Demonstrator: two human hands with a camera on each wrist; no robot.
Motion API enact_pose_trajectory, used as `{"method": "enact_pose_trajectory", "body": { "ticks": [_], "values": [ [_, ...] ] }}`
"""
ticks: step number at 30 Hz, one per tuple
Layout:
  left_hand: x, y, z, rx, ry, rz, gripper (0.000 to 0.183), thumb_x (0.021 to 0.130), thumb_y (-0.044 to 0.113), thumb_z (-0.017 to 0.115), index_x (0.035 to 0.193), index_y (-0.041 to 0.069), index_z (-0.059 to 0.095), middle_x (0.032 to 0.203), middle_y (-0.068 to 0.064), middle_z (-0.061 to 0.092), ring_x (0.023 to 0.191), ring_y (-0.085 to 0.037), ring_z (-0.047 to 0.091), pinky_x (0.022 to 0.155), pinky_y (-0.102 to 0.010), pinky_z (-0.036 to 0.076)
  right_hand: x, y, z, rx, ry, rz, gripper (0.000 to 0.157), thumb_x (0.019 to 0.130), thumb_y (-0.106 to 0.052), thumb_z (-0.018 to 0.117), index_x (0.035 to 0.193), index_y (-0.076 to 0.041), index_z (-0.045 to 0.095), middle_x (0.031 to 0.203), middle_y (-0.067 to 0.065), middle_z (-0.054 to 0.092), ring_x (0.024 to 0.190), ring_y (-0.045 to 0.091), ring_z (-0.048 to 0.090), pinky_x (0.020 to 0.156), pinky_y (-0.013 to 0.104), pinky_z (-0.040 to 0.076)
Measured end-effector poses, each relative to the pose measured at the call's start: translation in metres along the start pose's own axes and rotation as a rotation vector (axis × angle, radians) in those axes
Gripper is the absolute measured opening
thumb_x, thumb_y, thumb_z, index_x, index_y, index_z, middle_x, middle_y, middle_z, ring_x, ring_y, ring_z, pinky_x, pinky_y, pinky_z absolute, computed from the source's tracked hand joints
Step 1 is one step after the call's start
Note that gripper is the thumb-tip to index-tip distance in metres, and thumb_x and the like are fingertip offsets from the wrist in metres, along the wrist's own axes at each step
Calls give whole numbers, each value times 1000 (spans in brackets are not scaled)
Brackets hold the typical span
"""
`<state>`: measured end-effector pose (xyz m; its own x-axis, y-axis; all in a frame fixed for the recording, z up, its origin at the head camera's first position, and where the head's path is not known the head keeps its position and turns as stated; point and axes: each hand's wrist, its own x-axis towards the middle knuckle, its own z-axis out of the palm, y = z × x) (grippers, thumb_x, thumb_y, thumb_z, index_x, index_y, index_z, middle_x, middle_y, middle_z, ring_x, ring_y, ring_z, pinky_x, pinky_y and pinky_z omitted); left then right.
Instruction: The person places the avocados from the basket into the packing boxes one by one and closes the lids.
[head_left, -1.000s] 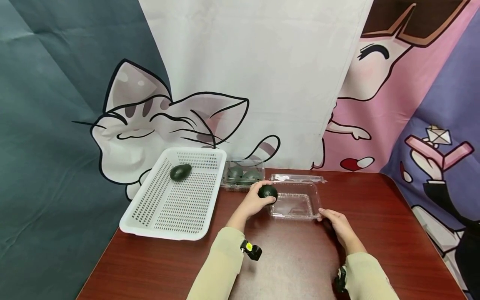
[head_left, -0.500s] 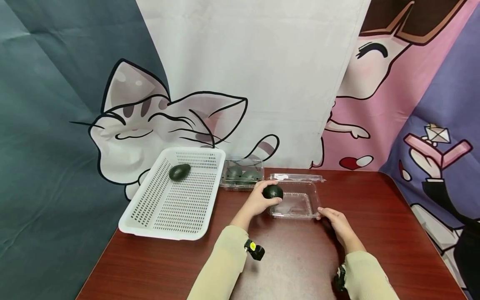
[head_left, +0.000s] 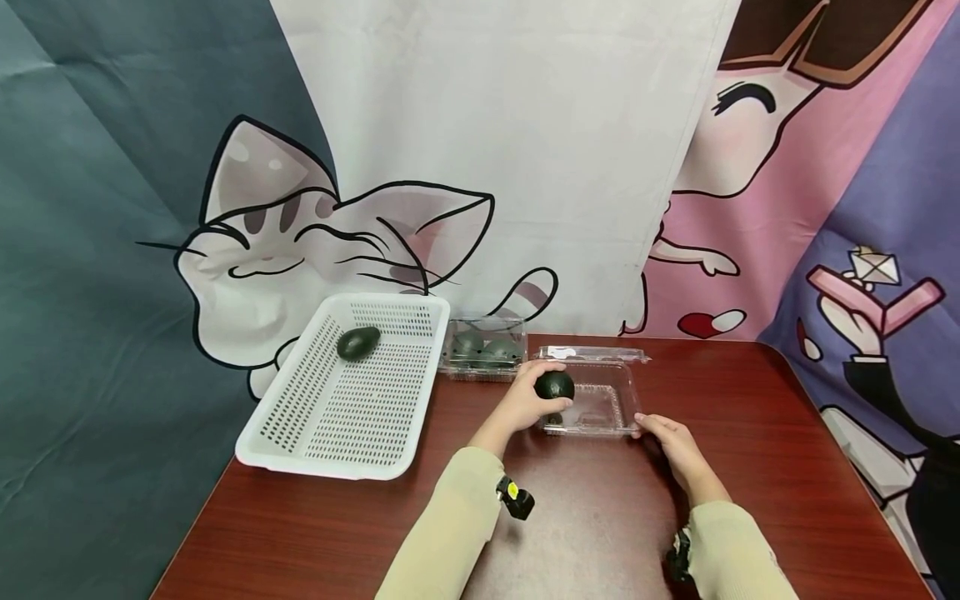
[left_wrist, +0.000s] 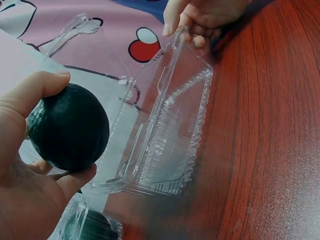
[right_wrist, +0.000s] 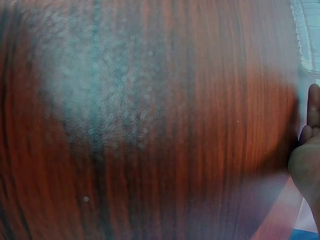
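Note:
My left hand (head_left: 527,402) grips a dark green avocado (head_left: 555,386) between thumb and fingers, over the left side of a clear plastic clamshell container (head_left: 600,408). In the left wrist view the avocado (left_wrist: 70,127) is round end outward, beside the container's rim. My right hand (head_left: 675,446) pinches the container's near right corner; the left wrist view shows its thumb and fingers (left_wrist: 172,17) at the rim. The container's lid (head_left: 596,355) is folded back behind it. Only part of the right hand (right_wrist: 307,155) shows in the right wrist view.
A white perforated basket (head_left: 341,454) stands at the left with one avocado (head_left: 357,343) in it. Behind my left hand a second clear container (head_left: 486,327) holds avocados (head_left: 468,346). A printed cloth (head_left: 487,125) hangs behind the brown table (head_left: 585,508).
My left hand has carried the avocado to the right, from the container's left edge to over its left part. The right hand has stayed at the corner.

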<state>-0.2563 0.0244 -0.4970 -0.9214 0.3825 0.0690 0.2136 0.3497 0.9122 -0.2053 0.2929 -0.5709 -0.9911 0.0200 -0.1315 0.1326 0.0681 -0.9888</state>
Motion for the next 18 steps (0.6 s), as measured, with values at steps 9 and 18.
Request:
{"method": "enact_pose_trajectory", "body": {
  "ticks": [9, 18],
  "values": [
    [4, -2, 5, 24, -38, -29, 52, 77, 20, 76, 125, 20, 56, 140, -10, 29, 107, -28, 50, 86, -36, 45, 1, 1, 0, -8, 15, -1, 29, 92, -30, 58, 79, -5, 66, 73, -5, 63, 79, 9, 55, 76, 23, 41],
    [6, -7, 11, 181, -47, 23, 52, 75, 16, 77, 123, 22, 58, 141, -8, 31, 113, -28, 48, 88, -36, 44, 2, 3, 0, -10, 21, -1, 27, 91, -30, 58, 74, -12, 67, 72, -6, 63, 79, 8, 55, 76, 23, 40]
  ]
}}
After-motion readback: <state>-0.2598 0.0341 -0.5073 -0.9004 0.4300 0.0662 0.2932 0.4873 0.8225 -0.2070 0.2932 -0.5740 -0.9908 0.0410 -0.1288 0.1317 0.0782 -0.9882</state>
